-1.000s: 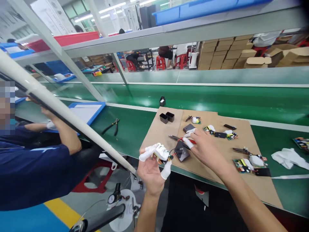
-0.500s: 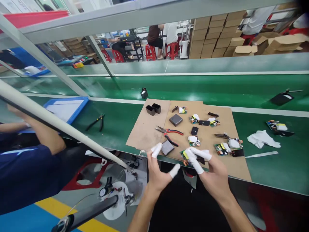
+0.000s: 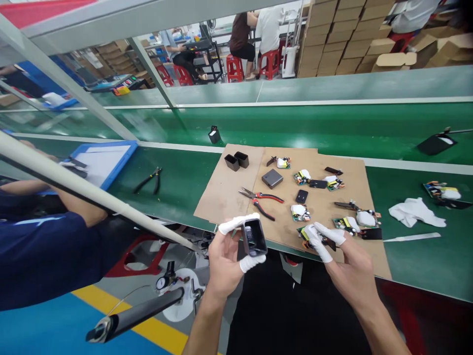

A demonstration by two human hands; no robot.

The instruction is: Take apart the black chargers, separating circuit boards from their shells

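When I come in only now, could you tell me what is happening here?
At a green bench, a person's left hand holds a dark open case, its mouth toward the camera, while the right hand grips a circuit board at the near edge of the cardboard. Red-handled pliers lie on it, with other boards to their right. Two more cases stand at its far left.

Black casing (image 3: 254, 239): your left hand (image 3: 225, 266) hides part of its outer walls.
Circuit board (image 3: 303, 236): the fingers (image 3: 322, 250) of your right hand (image 3: 353, 268) cover much of it.
Pressure gauge (image 3: 161, 283): too small for you to read.
Blue tray (image 3: 121, 166): partly behind the pale post (image 3: 92, 193) from where you look.
Co-worker (image 3: 51, 251): cut off by your left edge.
Thin rod (image 3: 461, 131): runs out past your right edge.
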